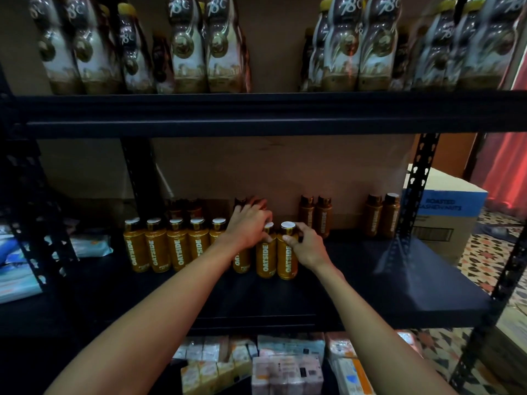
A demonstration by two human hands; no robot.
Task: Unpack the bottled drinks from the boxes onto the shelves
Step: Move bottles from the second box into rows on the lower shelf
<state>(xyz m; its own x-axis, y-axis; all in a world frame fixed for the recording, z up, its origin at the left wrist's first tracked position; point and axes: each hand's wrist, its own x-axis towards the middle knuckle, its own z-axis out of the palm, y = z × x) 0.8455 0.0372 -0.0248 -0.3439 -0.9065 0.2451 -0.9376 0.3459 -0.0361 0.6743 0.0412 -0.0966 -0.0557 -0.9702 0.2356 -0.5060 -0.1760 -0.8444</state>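
Two necks gripped: right hand [306, 248] pinches end orange white-capped plastic bottle [286, 259], left hand [248, 225] curls round its neighbour bottle [265, 256]. Likely rigid, slick, full-heavy; shoulder grip safest.

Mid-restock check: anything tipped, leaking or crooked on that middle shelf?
Nothing stands out. The orange bottles in front on the middle shelf stand upright, labels forward, no spill visible. The brown bottles behind sit in separate pairs with gaps.

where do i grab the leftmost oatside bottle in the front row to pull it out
Probably round its narrow neck under the white cap, from above and in front: the leftmost Oatside bottle stands upright, its body tight against the next bottle, leaving no gap for fingers.
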